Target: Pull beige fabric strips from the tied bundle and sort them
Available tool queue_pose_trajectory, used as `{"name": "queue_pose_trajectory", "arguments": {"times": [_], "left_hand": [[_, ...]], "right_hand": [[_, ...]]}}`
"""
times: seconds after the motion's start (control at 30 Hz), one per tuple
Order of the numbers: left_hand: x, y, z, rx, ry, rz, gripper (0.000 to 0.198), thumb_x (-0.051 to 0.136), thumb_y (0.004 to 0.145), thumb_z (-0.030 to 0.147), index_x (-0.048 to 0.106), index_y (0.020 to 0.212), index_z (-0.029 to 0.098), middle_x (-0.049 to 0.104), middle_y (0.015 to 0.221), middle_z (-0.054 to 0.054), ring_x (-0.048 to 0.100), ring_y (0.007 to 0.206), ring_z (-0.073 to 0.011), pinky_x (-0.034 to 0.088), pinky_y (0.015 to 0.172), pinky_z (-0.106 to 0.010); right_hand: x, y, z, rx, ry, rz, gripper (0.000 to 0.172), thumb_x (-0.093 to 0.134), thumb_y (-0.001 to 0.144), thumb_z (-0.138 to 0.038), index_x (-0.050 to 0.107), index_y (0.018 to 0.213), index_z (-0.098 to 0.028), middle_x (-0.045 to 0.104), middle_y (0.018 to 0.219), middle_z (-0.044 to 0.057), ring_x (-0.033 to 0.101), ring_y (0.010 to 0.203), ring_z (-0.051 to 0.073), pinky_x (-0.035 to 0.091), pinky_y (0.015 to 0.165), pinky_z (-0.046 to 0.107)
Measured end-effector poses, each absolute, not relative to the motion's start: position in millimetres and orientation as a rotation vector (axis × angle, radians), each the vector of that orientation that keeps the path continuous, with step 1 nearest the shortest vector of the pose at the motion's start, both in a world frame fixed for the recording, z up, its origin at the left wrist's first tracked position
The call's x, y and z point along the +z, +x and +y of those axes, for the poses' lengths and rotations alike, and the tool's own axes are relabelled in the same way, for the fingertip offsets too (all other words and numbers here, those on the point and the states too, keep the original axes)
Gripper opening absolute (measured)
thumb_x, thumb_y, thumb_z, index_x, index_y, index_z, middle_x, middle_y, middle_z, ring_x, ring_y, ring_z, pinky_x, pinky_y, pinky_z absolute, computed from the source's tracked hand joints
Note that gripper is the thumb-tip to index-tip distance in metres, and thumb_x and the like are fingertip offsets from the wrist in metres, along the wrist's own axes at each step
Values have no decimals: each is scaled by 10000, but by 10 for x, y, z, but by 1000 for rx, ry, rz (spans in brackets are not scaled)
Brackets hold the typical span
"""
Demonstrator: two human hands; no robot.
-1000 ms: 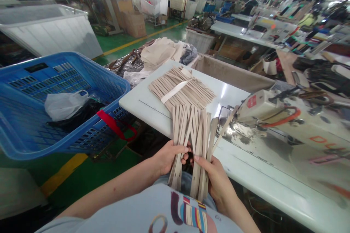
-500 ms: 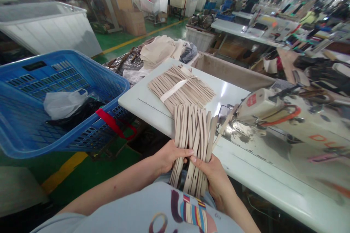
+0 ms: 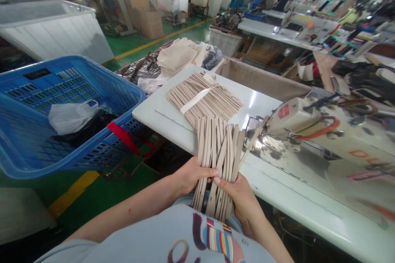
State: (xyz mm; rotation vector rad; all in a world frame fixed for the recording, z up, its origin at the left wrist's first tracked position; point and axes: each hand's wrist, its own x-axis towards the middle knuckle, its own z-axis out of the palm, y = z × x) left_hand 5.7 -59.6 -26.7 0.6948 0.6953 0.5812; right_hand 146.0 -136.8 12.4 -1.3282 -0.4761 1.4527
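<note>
A loose bundle of beige fabric strips [image 3: 221, 148] stands upright between my hands at the table's front edge, its lower ends close to my shirt. My left hand [image 3: 194, 174] grips the bundle's left part, thumb laid across the front. From the right side my right hand [image 3: 239, 191] grips it too, its thumb almost touching the left one. Small dark slits show near the lower ends of the strips. Just beyond lies a second bundle of beige strips [image 3: 212, 96], flat on the white tabletop [image 3: 163, 121] with a pale band [image 3: 197, 100] around it.
A sewing machine [image 3: 324, 131] occupies the table's right side, with a beige strip near its needle area. At left stands a blue basket [image 3: 72, 156] holding plastic bags. Beige cloth [image 3: 180, 57] is piled behind the table, beside a fabric-lined bin [image 3: 262, 78].
A few strips in the right part of the bundle have shifted and spread slightly. Both hands keep nearly the same place and grip.
</note>
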Motion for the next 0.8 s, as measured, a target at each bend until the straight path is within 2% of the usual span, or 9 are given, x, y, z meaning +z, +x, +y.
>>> {"name": "queue_pose_trajectory", "arguments": {"times": [0.27, 0.43, 0.57, 0.7, 0.8], "left_hand": [[-271, 47, -587, 584, 662, 726, 385, 921, 563, 293, 717, 813, 82, 630, 705, -46, 522, 605, -121, 436, 591, -261], [-281, 53, -594, 573, 649, 703, 384, 920, 569, 297, 713, 811, 83, 627, 704, -49, 519, 599, -121, 432, 584, -261], [-278, 77, -608, 579, 654, 713, 399, 929, 558, 291, 712, 823, 86, 619, 679, -41, 513, 600, -123, 430, 588, -263], [-286, 103, -612, 574, 619, 737, 448, 928, 543, 268, 729, 898, 81, 675, 770, -86, 573, 651, -157, 468, 623, -285], [-268, 116, -614, 543, 551, 740, 451, 918, 524, 260, 730, 884, 65, 702, 829, -130, 638, 731, -218, 527, 711, -350]], "right_hand": [[136, 1466, -1359, 1492, -1273, -461, 518, 937, 575, -337, 718, 1007, -153, 776, 906, 115, 732, 876, 313, 571, 857, 462], [131, 1476, -1375, 1491, -1291, -458, 523, 929, 583, -389, 721, 998, -148, 774, 893, 124, 732, 861, 316, 575, 848, 474], [129, 1469, -1362, 1449, -1350, -496, 497, 929, 584, -403, 722, 956, -145, 776, 884, 114, 729, 853, 298, 559, 891, 466], [145, 1436, -1348, 1446, -1351, -488, 523, 937, 574, -371, 717, 991, -145, 777, 933, 110, 725, 893, 298, 543, 930, 460], [162, 1413, -1351, 1443, -1332, -455, 594, 941, 571, -361, 703, 1073, -151, 772, 996, 110, 722, 927, 303, 547, 924, 457]]}}
